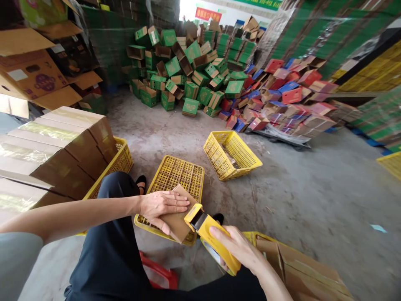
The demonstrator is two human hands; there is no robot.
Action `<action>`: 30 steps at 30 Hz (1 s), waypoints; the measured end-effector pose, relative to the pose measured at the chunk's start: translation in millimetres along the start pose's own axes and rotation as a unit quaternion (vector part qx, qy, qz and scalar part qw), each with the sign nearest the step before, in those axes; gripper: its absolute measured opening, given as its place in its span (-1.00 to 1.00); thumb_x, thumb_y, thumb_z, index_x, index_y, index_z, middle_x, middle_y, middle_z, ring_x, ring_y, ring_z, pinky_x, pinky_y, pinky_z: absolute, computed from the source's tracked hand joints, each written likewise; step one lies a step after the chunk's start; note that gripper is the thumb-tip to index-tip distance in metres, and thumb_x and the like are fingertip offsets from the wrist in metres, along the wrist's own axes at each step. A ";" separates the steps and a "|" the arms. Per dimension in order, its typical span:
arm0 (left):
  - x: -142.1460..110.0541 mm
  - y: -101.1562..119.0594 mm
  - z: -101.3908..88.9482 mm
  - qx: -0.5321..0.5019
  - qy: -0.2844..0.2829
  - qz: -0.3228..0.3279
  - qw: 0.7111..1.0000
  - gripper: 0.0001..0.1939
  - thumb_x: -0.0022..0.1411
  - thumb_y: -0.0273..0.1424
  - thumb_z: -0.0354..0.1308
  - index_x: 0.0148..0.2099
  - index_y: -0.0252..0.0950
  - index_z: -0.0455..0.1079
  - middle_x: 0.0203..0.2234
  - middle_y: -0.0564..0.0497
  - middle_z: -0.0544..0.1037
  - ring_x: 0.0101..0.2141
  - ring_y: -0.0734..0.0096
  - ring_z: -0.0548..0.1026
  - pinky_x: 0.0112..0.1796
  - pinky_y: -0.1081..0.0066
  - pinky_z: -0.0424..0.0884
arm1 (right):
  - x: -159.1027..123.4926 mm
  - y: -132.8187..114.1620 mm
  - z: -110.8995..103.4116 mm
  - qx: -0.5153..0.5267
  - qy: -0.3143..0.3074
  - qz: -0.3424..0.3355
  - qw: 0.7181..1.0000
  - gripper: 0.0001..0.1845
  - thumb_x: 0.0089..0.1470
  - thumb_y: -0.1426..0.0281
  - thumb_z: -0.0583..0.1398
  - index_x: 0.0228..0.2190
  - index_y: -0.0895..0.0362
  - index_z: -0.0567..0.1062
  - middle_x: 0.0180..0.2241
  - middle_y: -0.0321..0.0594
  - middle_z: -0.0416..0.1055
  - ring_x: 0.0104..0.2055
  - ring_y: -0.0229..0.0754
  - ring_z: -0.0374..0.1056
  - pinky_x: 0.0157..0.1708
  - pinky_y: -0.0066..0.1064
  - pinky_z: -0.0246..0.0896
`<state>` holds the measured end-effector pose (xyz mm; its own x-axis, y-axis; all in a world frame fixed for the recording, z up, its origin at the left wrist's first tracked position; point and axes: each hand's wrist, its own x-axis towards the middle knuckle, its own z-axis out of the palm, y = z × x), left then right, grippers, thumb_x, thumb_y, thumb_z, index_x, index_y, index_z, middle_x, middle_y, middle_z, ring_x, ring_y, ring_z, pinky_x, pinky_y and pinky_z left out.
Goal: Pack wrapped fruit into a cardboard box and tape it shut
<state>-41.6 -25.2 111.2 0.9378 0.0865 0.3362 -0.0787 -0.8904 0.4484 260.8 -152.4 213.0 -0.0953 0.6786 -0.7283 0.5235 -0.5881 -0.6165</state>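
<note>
Under the left hand point(164, 205), a cardboard box point(176, 225) is held down on a yellow crate point(180, 171); a tape dispenser point(216, 236) is gripped in the right hand point(236, 246).
Left palm laid flat, fingers extended. Dispenser head placed at box's right edge; contact can't be told. Bare grid exposed beyond left hand. Open floor point(291, 196) seen beyond right hand, bounded by a second crate point(214, 159) ahead, a carton point(310, 271) beside the wrist.

The carton point(178, 225) looks matt cardboard, the tape dispenser point(216, 248) smooth plastic.
</note>
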 end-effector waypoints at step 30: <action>39.2 13.1 6.5 0.003 -0.105 0.020 0.994 -0.09 0.39 0.13 0.01 0.52 -0.37 -0.02 0.42 -0.22 0.15 0.42 0.02 0.07 0.41 0.12 -0.07 | -0.5 62.1 -8.0 0.048 0.010 -0.008 0.999 -0.32 0.05 -0.28 0.19 -0.30 0.13 0.43 -0.60 -0.26 0.49 -0.57 -0.19 0.47 -0.64 -0.53 0.26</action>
<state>-3.7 -36.3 124.9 0.9840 -0.0438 0.1725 -0.1158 -0.8936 0.4337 300.1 -185.7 177.5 -0.0852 0.6959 -0.7131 0.4383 -0.6166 -0.6540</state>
